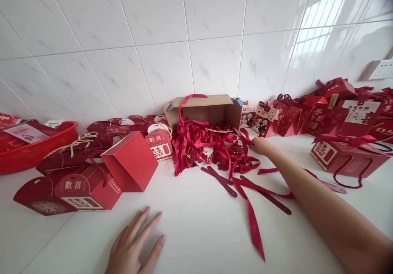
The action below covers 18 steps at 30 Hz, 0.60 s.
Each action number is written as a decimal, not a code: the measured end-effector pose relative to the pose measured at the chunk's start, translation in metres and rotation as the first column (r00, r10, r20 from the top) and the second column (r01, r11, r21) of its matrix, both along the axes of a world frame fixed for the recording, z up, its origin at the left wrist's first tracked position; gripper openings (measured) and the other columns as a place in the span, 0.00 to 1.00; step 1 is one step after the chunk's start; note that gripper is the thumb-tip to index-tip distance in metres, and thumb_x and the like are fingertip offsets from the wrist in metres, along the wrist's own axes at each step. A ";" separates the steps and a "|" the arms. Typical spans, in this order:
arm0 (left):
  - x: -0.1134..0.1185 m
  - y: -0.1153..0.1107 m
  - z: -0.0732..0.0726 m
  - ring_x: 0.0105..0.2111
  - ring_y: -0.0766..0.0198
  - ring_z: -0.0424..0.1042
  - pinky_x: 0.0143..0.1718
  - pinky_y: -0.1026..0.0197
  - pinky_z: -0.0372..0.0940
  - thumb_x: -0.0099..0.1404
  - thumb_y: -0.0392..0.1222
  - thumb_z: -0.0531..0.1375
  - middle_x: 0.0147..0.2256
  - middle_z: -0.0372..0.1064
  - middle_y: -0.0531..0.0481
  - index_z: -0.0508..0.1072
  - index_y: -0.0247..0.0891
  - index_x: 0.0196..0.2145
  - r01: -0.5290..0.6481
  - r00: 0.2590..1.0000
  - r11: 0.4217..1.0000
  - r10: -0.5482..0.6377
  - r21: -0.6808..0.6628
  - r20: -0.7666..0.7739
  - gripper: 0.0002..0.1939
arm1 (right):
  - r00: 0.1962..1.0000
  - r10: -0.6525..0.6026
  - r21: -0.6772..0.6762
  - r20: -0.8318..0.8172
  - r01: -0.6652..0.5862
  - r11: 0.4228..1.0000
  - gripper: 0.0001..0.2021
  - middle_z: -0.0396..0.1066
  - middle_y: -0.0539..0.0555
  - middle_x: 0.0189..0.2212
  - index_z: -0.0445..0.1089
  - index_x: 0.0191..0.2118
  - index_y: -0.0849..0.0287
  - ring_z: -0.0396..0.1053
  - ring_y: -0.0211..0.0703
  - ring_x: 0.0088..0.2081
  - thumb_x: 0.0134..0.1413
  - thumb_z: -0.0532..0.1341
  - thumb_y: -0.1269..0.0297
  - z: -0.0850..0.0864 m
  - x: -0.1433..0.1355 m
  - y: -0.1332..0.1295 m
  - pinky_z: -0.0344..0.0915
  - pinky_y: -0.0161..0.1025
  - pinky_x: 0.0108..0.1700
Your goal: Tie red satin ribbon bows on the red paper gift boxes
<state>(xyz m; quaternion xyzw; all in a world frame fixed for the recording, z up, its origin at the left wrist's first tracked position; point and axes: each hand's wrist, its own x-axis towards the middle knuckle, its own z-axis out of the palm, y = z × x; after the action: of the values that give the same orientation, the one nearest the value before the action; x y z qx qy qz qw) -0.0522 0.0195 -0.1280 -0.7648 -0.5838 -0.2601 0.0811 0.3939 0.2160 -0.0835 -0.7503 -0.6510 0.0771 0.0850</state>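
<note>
My left hand rests on the white surface with its fingers spread and nothing in it. My right hand reaches to the right edge of a heap of red ribbons, its fingers closed at a ribbon; they are small in view and partly hidden. The heap spills from a cardboard box lying on its side against the wall. One loose ribbon trails toward me. Dark red strips with holes lie in front of the heap.
Red gift boxes crowd the left side, near a red basin. Upright red bags line the wall at the right. A red box with a ribbon bow and cord handle sits nearer. A wall socket is at far right.
</note>
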 end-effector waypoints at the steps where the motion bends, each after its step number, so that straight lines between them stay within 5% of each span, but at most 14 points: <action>1: 0.000 0.000 0.001 0.55 0.48 0.65 0.48 0.43 0.68 0.60 0.55 0.55 0.56 0.65 0.49 0.71 0.53 0.51 -0.004 1.000 1.000 0.003 -0.002 -0.004 0.21 | 0.999 0.043 -0.019 0.020 -0.043 0.999 0.11 0.71 0.57 0.39 0.70 0.40 0.63 0.69 0.43 0.39 0.60 0.57 0.60 0.005 -0.001 -0.003 0.66 0.43 0.42; 8: 0.002 -0.002 0.003 0.54 0.47 0.66 0.48 0.42 0.67 0.60 0.55 0.55 0.56 0.66 0.48 0.72 0.52 0.49 -0.014 1.000 1.000 0.014 -0.020 -0.007 0.21 | 0.973 0.232 0.019 0.019 -0.232 0.972 0.07 0.75 0.53 0.27 0.75 0.25 0.60 0.71 0.42 0.32 0.50 0.61 0.72 0.039 -0.019 -0.026 0.65 0.35 0.33; 13: 0.002 -0.001 0.003 0.55 0.46 0.64 0.51 0.40 0.65 0.59 0.54 0.56 0.56 0.65 0.48 0.73 0.52 0.48 -0.024 0.999 0.998 0.026 -0.058 0.032 0.20 | 0.970 0.241 0.267 -0.038 -0.223 0.938 0.13 0.76 0.52 0.38 0.76 0.40 0.55 0.72 0.45 0.39 0.56 0.55 0.66 0.086 -0.032 -0.046 0.66 0.36 0.38; 18: 0.007 0.002 0.020 0.54 0.49 0.65 0.52 0.44 0.64 0.59 0.52 0.56 0.53 0.67 0.44 0.68 0.46 0.52 -0.042 0.982 0.988 0.068 -0.151 0.175 0.23 | 0.948 0.303 0.596 -0.100 -0.187 0.781 0.13 0.76 0.52 0.31 0.73 0.44 0.53 0.72 0.44 0.31 0.53 0.58 0.63 0.140 -0.064 -0.088 0.67 0.39 0.32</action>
<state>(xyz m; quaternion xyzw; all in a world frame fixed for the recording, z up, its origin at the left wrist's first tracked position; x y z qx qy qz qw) -0.0453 0.0218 -0.1081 -0.7256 -0.6272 -0.2822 -0.0213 0.3299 0.1281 0.0560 -0.5862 -0.7243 -0.0429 0.3604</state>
